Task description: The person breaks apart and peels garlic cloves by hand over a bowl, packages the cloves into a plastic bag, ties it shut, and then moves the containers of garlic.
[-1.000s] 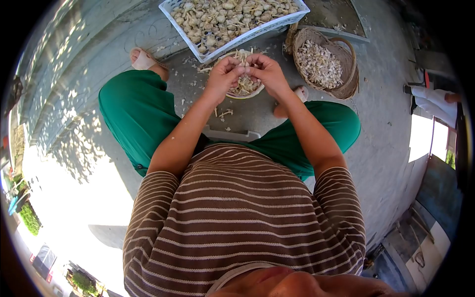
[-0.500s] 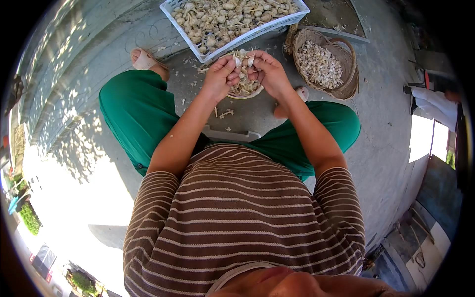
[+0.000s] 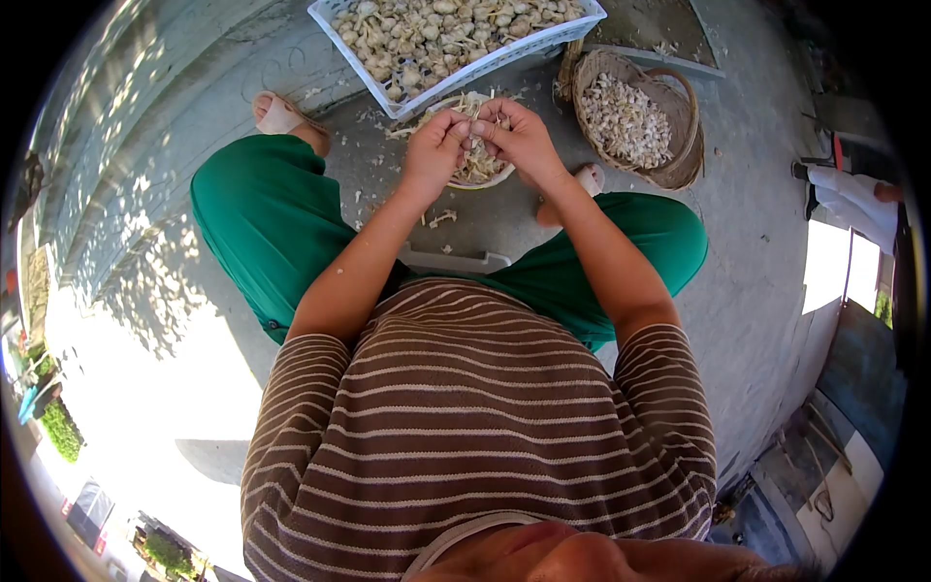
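Over a round bowl (image 3: 482, 184) of pale peelings and stalks, my two hands meet with their fingertips together. My left hand (image 3: 434, 147) is closed in a pinch, its fingers largely hiding what they grip. Beside it my right hand (image 3: 518, 136) is closed on garlic, with a pale bit showing between the fingers. Just beyond the bowl stands a white plastic crate (image 3: 473, 71) full of garlic bulbs (image 3: 451, 31). To the right, a wicker basket (image 3: 690, 145) with a handle holds many separated garlic cloves (image 3: 626, 121).
Bits of peel and stalk (image 3: 443, 218) lie on the concrete floor (image 3: 747, 262). A low pale stool edge (image 3: 456, 260) shows between my green-clad legs. At the far right is part of another person in white clothing (image 3: 853, 204).
Half a second ago my hands were slightly apart with white garlic pieces showing in both. Now they have come together again, and the pieces are mostly hidden.
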Motion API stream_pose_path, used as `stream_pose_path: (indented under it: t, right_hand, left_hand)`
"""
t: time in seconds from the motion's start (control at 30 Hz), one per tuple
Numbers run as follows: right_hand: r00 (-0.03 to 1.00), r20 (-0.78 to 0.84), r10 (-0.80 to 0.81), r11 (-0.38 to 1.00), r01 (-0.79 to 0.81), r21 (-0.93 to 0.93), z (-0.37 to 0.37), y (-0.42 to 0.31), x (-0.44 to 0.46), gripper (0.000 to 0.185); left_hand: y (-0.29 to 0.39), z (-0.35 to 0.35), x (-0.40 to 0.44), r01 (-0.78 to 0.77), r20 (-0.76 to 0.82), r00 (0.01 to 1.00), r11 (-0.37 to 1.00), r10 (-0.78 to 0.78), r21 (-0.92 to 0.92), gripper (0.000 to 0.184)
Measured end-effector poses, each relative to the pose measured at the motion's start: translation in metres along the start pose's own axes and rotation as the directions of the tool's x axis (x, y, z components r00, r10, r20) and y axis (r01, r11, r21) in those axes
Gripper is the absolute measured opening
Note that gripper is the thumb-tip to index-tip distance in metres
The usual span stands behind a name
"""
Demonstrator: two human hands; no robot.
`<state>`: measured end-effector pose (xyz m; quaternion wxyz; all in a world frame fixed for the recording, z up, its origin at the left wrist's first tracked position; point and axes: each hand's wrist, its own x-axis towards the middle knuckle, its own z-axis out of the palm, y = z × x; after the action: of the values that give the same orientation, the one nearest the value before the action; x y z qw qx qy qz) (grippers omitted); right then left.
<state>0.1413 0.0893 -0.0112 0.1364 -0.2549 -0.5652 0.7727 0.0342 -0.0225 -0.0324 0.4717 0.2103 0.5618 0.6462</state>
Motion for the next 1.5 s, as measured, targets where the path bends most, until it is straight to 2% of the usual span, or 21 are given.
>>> stream_pose_path:
  t: [0.07,0.2,0.37,0.47,0.63,0.73,0.8,0.83,0.9,0.93,1.0,1.13,1.2,1.23,1.3,1.33,1.37,1.4,1.43,1.47,1.5]
  right_hand:
    - [1.000,0.021,0.008,1.000,-0.008,0.000,-0.002,0.002,0.001,0.008]
    - [0.999,0.037,-0.004,1.000,0.003,0.016,0.001,0.003,0.000,0.007]
    - [0.994,0.105,0.025,0.974,-0.048,0.220,-0.004,0.006,-0.001,0.008]
    - [0.992,0.120,0.045,0.941,-0.082,0.329,-0.002,0.006,-0.002,0.009]
    - [0.994,0.071,0.084,0.903,-0.106,0.417,0.001,0.004,-0.002,0.007]
    - [0.998,0.026,0.049,0.921,-0.055,0.385,-0.007,0.012,0.003,0.004]
    - [0.998,-0.031,0.051,0.989,-0.046,0.142,-0.013,0.015,0.006,0.008]
    - [0.998,-0.031,0.051,0.989,-0.046,0.142,-0.014,0.017,0.009,0.008]
    - [0.984,-0.111,-0.139,0.965,0.109,-0.240,-0.013,0.017,0.011,0.017]
    - [0.984,-0.112,-0.139,0.964,0.109,-0.241,-0.013,0.015,0.010,0.017]
    - [0.992,-0.041,-0.117,0.992,0.115,-0.052,-0.013,0.008,0.005,0.024]
    - [0.978,0.005,-0.209,0.971,0.208,-0.118,-0.001,0.008,0.003,0.020]
    - [0.998,-0.013,-0.056,0.998,0.056,0.009,-0.005,0.014,0.004,0.016]
    - [0.998,-0.012,-0.057,0.998,0.057,0.010,-0.010,0.017,0.006,0.016]
    - [0.981,-0.193,0.019,0.886,0.073,0.457,-0.026,0.021,0.010,0.018]
    - [0.941,-0.315,0.121,0.840,0.072,0.538,-0.037,0.017,0.014,0.019]
    - [0.893,-0.372,0.254,0.705,0.092,0.703,-0.058,0.023,0.020,0.017]
    - [0.842,-0.450,0.296,0.633,0.180,0.753,-0.080,0.026,0.024,0.019]
    - [0.852,-0.469,0.233,0.604,0.251,0.756,-0.111,0.033,0.028,0.025]
    - [0.747,-0.621,0.238,0.515,0.445,0.733,-0.133,0.034,0.035,0.034]
    - [0.745,-0.623,0.237,0.517,0.446,0.731,-0.146,0.024,0.028,0.034]
  left_hand:
    - [-0.002,0.001,-0.001,-0.080,-0.040,0.996,0.991,0.085,0.108,0.011]
    - [-0.001,0.000,-0.001,-0.052,-0.095,0.994,0.998,0.055,0.037,0.011]
    - [0.006,0.000,-0.001,0.091,-0.033,0.994,0.952,-0.105,-0.294,0.013]
    - [0.013,0.003,-0.001,0.091,-0.011,0.994,0.900,-0.106,-0.426,0.015]
    - [0.016,-0.002,0.000,0.076,0.001,0.996,0.889,-0.085,-0.451,0.016]
    - [0.016,-0.003,0.000,0.063,-0.001,0.997,0.886,-0.072,-0.459,0.018]
    - [0.017,-0.003,-0.001,0.051,-0.003,0.998,0.892,-0.059,-0.450,0.020]
    - [0.017,-0.002,0.000,0.024,-0.024,0.999,0.892,-0.039,-0.451,0.018]
    - [0.017,-0.001,0.000,-0.003,-0.043,0.999,0.892,-0.019,-0.452,0.017]
    - [0.016,-0.001,0.001,-0.010,-0.055,0.998,0.913,-0.013,-0.407,0.014]
    - [0.014,-0.001,0.001,-0.017,-0.068,0.998,0.932,-0.008,-0.362,0.011]
    - [0.006,0.000,0.001,0.060,0.004,0.998,0.982,-0.061,-0.181,0.006]
    - [0.003,-0.002,0.002,0.077,0.013,0.997,0.990,-0.076,-0.119,0.008]
    - [0.003,-0.004,0.002,0.126,0.020,0.992,0.972,-0.124,-0.198,0.008]
    - [-0.001,-0.010,0.005,0.172,0.031,0.985,0.946,-0.170,-0.274,0.009]
    - [-0.005,-0.013,0.009,0.196,0.115,0.980,0.856,-0.160,-0.479,0.006]
    - [-0.009,-0.016,0.012,0.228,0.195,0.972,0.720,-0.130,-0.656,0.004]
    - [-0.007,-0.016,0.012,0.227,0.196,0.972,0.720,-0.128,-0.656,0.004]
    - [-0.004,-0.015,0.011,0.243,0.180,0.970,0.684,-0.164,-0.688,0.007]
    - [-0.002,-0.014,0.010,0.258,0.166,0.965,0.645,-0.201,-0.719,0.012]
    - [-0.003,-0.013,0.010,0.260,0.169,0.965,0.643,-0.201,-0.720,0.012]
